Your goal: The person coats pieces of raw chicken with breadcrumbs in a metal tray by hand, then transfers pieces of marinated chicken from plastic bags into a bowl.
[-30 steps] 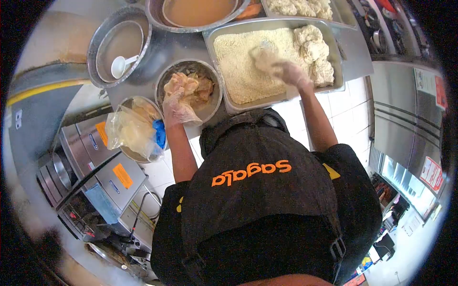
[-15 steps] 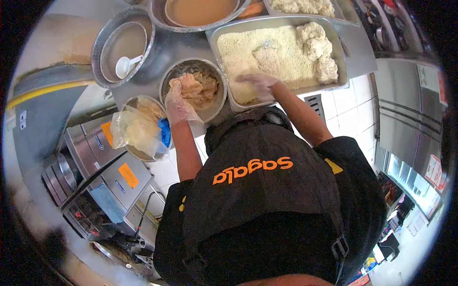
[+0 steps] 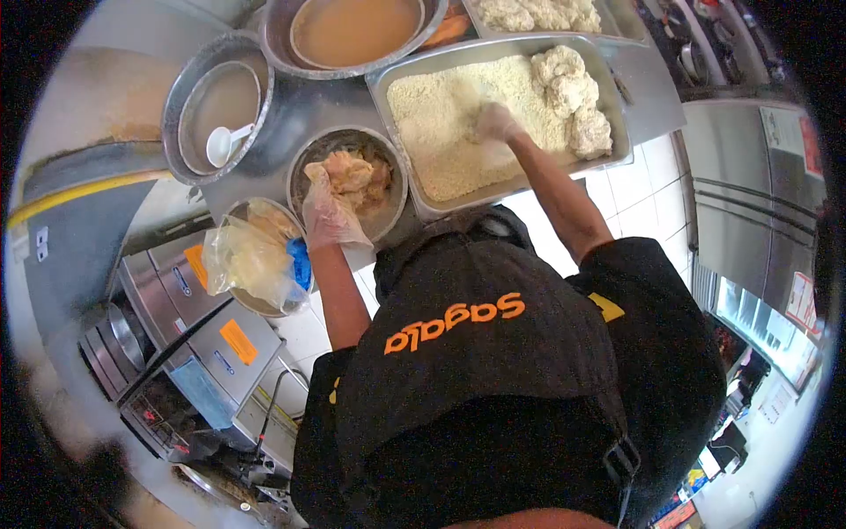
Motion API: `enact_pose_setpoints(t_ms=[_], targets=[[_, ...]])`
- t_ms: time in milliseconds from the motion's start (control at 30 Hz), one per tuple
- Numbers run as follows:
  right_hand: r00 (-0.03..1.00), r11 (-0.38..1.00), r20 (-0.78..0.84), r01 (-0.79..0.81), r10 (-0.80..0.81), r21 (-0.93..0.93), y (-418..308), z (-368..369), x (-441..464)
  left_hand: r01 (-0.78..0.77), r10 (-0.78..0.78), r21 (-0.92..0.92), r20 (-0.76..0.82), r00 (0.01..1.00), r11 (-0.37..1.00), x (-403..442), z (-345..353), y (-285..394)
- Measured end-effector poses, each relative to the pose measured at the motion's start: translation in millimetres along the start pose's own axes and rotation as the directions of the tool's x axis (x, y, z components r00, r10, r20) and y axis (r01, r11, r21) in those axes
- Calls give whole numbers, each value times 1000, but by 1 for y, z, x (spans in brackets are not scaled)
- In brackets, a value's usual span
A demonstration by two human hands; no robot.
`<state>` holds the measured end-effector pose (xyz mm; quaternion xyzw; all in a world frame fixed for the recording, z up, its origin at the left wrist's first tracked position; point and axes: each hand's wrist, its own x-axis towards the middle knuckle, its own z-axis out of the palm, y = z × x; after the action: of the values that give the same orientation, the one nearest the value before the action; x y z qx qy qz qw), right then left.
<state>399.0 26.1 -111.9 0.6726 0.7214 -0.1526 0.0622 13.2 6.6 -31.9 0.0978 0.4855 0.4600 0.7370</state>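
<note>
My left hand [image 3: 330, 210], in a clear plastic glove, is wrapped round a piece of raw chicken [image 3: 345, 171] over a round metal bowl [image 3: 390, 227] of marinated pieces. In the large metal tray [image 3: 620, 106], my gloved right hand [image 3: 497, 122] presses down into pale breading [image 3: 441, 150]. Its fingers are smeared by motion, and what lies under them is hidden by crumbs. Coated pieces [image 3: 575, 97] are heaped at the tray's right end.
A basin of orange-brown liquid [image 3: 357, 31] stands at the top. Left of it is a basin [image 3: 181, 97] with a white scoop [image 3: 220, 144]. Below are a bowl with a plastic bag [image 3: 251, 260] and blue plastic. Another tray [image 3: 634, 26] of coated pieces sits at top right.
My right hand has gone from the tray's right part to its near left edge, then back to the middle. The piece seen in the breading is now covered. My left hand still holds the chicken.
</note>
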Motion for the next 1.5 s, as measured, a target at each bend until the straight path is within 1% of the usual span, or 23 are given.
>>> enact_pose_setpoints(t_ms=[33, 100, 167, 267, 300, 400, 467, 567, 733, 833, 900, 933, 967, 1000, 1033, 1100, 1167, 1200, 1267, 1300, 1367, 1400, 1500], targets=[[990, 906, -130, 12, 48, 422, 9, 12, 7, 4, -4, 5, -11, 1000, 1000, -5, 1, 0], [972, 922, 30, 209, -231, 325, 21, -19, 14, 2, -2, 51, 7, 1000, 999, -9, 9, 3], [943, 944, 141, 276, -302, 180, 24, -36, 24, -37, 27, 173, 60, 998, 984, -18, 19, 11], [950, 988, -272, -145, 155, 56, 26, -30, 21, -21, 8, 127, 105, 994, 992, -27, 28, 14], [942, 976, -273, -163, 197, 141, 22, -24, 14, 22, -23, 10, 118, 993, 1000, -33, 31, 13], [995, 966, -93, -17, 42, 256, 17, 2, 9, -174, 53, 306, 365, 930, 936, -34, 28, 12], [984, 960, 175, -31, -19, 278, 0, -55, -25, -189, 72, 335, 330, 941, 923, -27, 23, 11], [996, 978, 39, 65, -74, 200, 10, -59, -57, -123, 70, 296, 181, 981, 947, -32, 34, 12], [923, 766, 42, -343, 383, 544, 26, -101, -128, -94, 90, 82, 56, 994, 992, -24, 28, 5], [857, 509, -180, -107, 482, 854, 70, -88, -144, -125, 121, 31, 95, 988, 992, -23, 33, 1], [919, 932, -299, -155, 258, 329, 81, -120, -164, -116, 121, -36, 164, 979, 993, -11, 24, -1], [948, 991, -290, -137, 129, -6, 84, -134, -173, -111, 112, -17, 145, 983, 994, -17, 33, 0], [896, 893, -285, -213, 340, 397, 110, -105, -168, -106, 105, 2, 127, 986, 994, -25, 41, 2], [802, 648, -266, -188, 535, 738, 136, -78, -162, -100, 97, 19, 106, 990, 995, -33, 48, 4], [818, 785, -375, -143, 436, 602, 161, -63, -162, -140, 129, 59, 157, 979, 988, -37, 51, 3], [791, 824, -396, -224, 466, 521, 171, -68, -165, -232, 193, 132, 253, 948, 964, -43, 52, 3], [659, 620, -227, -455, 717, 639, 175, -79, -164, -244, 177, 287, 241, 954, 926, -34, 33, 6], [623, 669, -315, -485, 716, 564, 170, -84, -162, -246, 169, 362, 229, 959, 899, -32, 26, 8], [557, 738, -486, -539, 674, 405, 156, -90, -155, -313, 208, 480, 259, 943, 820, -28, 11, 8], [624, 748, -413, -542, 664, 385, 135, -104, -150, -343, 230, 538, 268, 936, 770, -26, 3, 10], [743, 777, -257, -525, 617, 347, 78, -133, -126, -583, 384, 790, 487, 785, 188, -12, -31, 13], [806, 797, -221, -427, 550, 426, 63, -120, -105, -595, 375, 789, 604, 703, -156, -7, -42, 18], [941, 817, -238, -63, 239, 573, -2, -69, -50, -474, 458, 783, 276, 845, 402, -31, -6, 13]])
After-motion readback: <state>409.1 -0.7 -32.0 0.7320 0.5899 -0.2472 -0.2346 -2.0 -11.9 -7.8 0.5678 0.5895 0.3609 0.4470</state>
